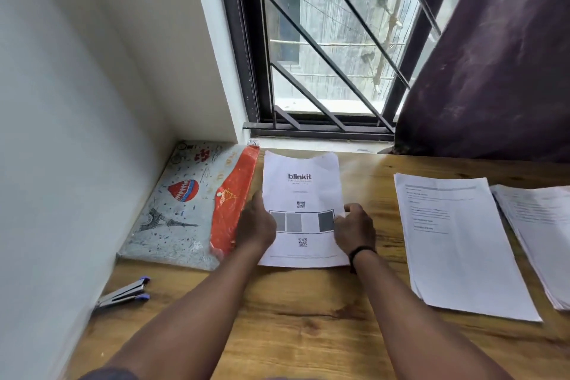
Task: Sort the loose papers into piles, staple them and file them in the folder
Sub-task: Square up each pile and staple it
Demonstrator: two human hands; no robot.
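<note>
Both hands hold the blinkit sheet [301,194] flat on the worktop [308,318] at 12 o'clock: left hand [256,224] grip pinches its left edge, right hand [354,228] grip its right edge. Folder [188,204] lies at 10 o'clock, stapler [123,292] at 8, paper piles [456,241] at 3.

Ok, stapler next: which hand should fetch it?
Probably the left hand: the stapler lies at the table's near-left, on that hand's side. The right hand would have to cross over.
</note>
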